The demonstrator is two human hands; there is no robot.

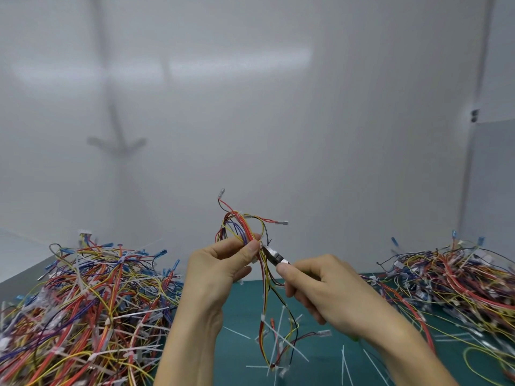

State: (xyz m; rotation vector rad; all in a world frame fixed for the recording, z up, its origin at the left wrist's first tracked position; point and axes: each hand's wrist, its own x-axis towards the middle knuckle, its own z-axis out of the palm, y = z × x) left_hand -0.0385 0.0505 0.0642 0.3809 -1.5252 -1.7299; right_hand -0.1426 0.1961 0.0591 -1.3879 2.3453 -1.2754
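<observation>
**Trimming a tie on the wire bundle**

The left hand (pixel 214 274) holds the wire bundle (pixel 245 227) up in front of the white wall (pixel 278 107), above the green counter (pixel 245 352). Its grip is closed, thumb and forefinger pinching the red, yellow and purple strands just below where they fan out. The lower half of the bundle hangs down to the counter. The right hand (pixel 320 285) has its fingers curled round what looks like small cutters (pixel 274 256). The tip points up and left, right beside the left thumb, at a white tie (pixel 260 244) on the bundle. Whether the blades are open or already biting is too small to tell.

To do this step well:

- The pinch should sit close to the tie so the strands cannot twist as the blades close.
- The tip should be laid flat against the head of the tie so that only the plastic tail is caught. The thin yellow and black strands run just behind it and would be easy to nick.
- The left thumb is very near the blades, so it would be wise to draw it back a little.
- One short, firm squeeze is likely better than nibbling.

Loose offcuts (pixel 345 363) lie on the counter, with a heap of wires on the left (pixel 83 302) and another on the right (pixel 459 277).
</observation>
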